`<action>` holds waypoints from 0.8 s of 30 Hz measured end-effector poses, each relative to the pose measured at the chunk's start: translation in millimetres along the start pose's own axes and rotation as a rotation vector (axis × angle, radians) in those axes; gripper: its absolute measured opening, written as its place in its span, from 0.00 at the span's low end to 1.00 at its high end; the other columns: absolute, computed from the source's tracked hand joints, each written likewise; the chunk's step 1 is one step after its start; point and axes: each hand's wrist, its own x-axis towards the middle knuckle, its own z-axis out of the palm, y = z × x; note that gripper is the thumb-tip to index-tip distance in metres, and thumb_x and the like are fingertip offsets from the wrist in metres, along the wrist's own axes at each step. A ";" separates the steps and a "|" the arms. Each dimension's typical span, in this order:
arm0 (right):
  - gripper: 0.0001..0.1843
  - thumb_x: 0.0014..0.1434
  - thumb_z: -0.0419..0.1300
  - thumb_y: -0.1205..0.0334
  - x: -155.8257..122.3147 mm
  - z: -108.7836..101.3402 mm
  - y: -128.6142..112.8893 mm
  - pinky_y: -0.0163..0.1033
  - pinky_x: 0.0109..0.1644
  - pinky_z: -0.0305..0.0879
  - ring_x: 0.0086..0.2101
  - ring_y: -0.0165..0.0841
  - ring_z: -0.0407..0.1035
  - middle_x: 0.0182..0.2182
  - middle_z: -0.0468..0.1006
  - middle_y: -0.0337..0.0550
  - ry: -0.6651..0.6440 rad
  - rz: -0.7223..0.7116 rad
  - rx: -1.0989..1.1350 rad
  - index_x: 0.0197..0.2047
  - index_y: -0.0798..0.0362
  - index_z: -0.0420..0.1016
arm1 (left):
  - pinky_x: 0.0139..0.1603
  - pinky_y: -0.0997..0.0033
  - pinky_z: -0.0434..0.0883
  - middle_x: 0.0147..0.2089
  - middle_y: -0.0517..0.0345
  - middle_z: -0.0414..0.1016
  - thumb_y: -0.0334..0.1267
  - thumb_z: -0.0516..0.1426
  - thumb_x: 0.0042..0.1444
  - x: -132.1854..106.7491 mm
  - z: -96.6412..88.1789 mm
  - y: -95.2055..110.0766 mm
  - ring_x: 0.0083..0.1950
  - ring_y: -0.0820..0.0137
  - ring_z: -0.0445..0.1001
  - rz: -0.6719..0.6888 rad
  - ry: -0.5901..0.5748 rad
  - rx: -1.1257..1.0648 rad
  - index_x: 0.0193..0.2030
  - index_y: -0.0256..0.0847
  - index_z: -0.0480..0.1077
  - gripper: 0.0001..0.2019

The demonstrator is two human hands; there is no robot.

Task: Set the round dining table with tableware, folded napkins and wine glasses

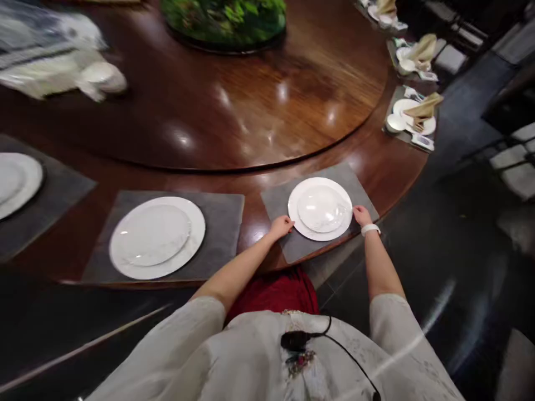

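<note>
**Left hand [281,226] and right hand [363,217] on either side of a white plate [296,220]**

Both hands lie open with the fingers loosely spread, pinching nothing. The left hand rests on the rim's lower left, and the right hand's fingers curl slightly against the rim on the right, below a white wristband [370,229]. A smaller plate [321,209] sits on top of the white plate, and both are centred on a gray mat [349,186] near the edge of the wooden counter [234,100]. Just left of that mat, a second plate [156,236] lies on its own mat. Further along the counter's curve, folded tan napkins [424,108] sit on plates. A green plant [225,16] stands on the raised turntable [267,111] in the middle.
</note>
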 end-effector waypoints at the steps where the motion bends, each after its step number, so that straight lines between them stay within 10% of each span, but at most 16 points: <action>1: 0.15 0.61 0.54 0.63 -4.2 -4.9 -7.8 0.39 0.46 0.70 0.38 0.39 0.76 0.37 0.83 0.53 0.041 -0.008 -0.016 0.41 0.60 0.80 | 0.28 0.75 0.63 0.24 0.55 0.73 0.53 0.53 0.65 -5.8 -5.5 -0.3 0.24 0.73 0.68 0.005 0.006 -0.007 0.34 0.36 0.74 0.21; 5: 0.22 0.63 0.51 0.63 -15.9 -9.9 -60.9 0.50 0.54 0.68 0.48 0.50 0.74 0.45 0.79 0.70 0.136 -0.131 -0.061 0.53 0.70 0.75 | 0.27 0.74 0.64 0.22 0.57 0.73 0.61 0.62 0.55 -31.2 -41.1 -11.9 0.23 0.72 0.69 0.039 -0.025 -0.096 0.34 0.38 0.76 0.24; 9: 0.22 0.67 0.51 0.62 -33.4 28.1 -171.2 0.46 0.57 0.67 0.51 0.46 0.73 0.50 0.79 0.66 0.062 -0.394 -0.105 0.58 0.68 0.72 | 0.30 0.75 0.67 0.28 0.56 0.77 0.61 0.68 0.46 -62.4 -106.9 -54.7 0.28 0.71 0.73 0.063 -0.140 -0.329 0.35 0.38 0.75 0.26; 17: 0.32 0.65 0.62 0.61 -69.9 152.2 -424.5 0.45 0.62 0.64 0.60 0.45 0.69 0.64 0.71 0.62 -0.107 -0.758 -0.383 0.69 0.62 0.63 | 0.37 0.72 0.70 0.40 0.53 0.80 0.56 0.70 0.40 -81.1 -320.7 -185.8 0.38 0.67 0.77 0.023 0.121 -0.611 0.37 0.39 0.75 0.24; 24: 0.38 0.59 0.66 0.68 -51.2 183.0 -487.5 0.55 0.74 0.45 0.65 0.53 0.63 0.67 0.64 0.69 -0.088 -0.761 -0.633 0.70 0.68 0.62 | 0.32 0.74 0.65 0.24 0.59 0.74 0.46 0.65 0.46 -34.0 -495.5 -261.1 0.28 0.69 0.71 0.028 0.492 -0.368 0.29 0.40 0.74 0.11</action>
